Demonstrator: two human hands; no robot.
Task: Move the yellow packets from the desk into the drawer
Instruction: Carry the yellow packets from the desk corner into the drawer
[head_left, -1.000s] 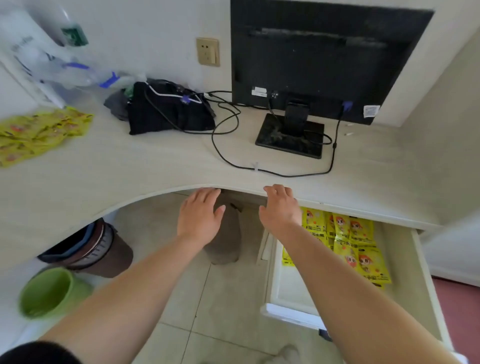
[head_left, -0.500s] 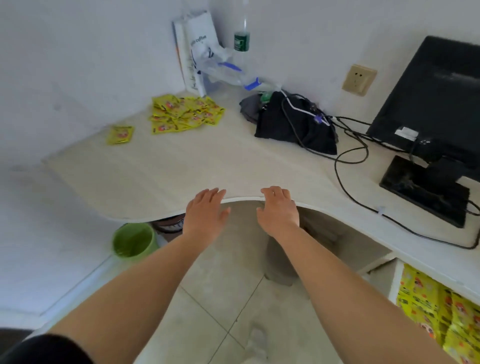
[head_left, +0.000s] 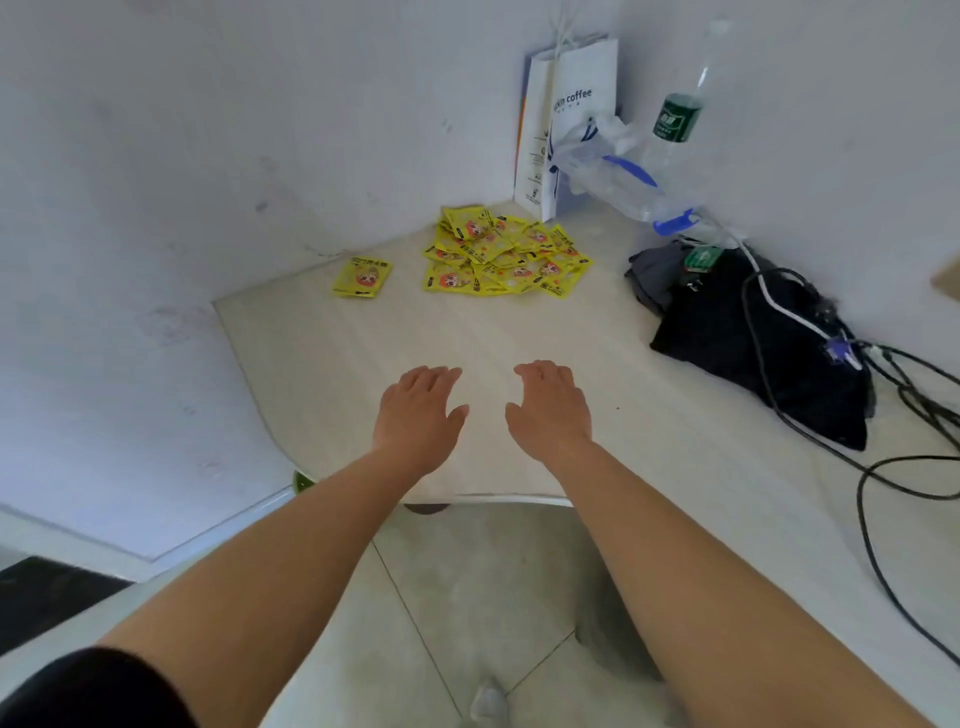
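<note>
Hands, left (head_left: 415, 415) and right (head_left: 550, 410), hover empty, fingers spread, short of the yellow packets (head_left: 504, 252).

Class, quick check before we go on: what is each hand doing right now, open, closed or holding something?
Left hand: open, empty, palm down over the desk.
Right hand: open, empty, fingers slightly curled, short of the yellow packets.

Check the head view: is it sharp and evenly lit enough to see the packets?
Head view: soft daylight, no glare; the packets are small and slightly soft, print unreadable; wide-angle bending curves the desk edge; both hands are in focus, casting only faint shadows.
</note>
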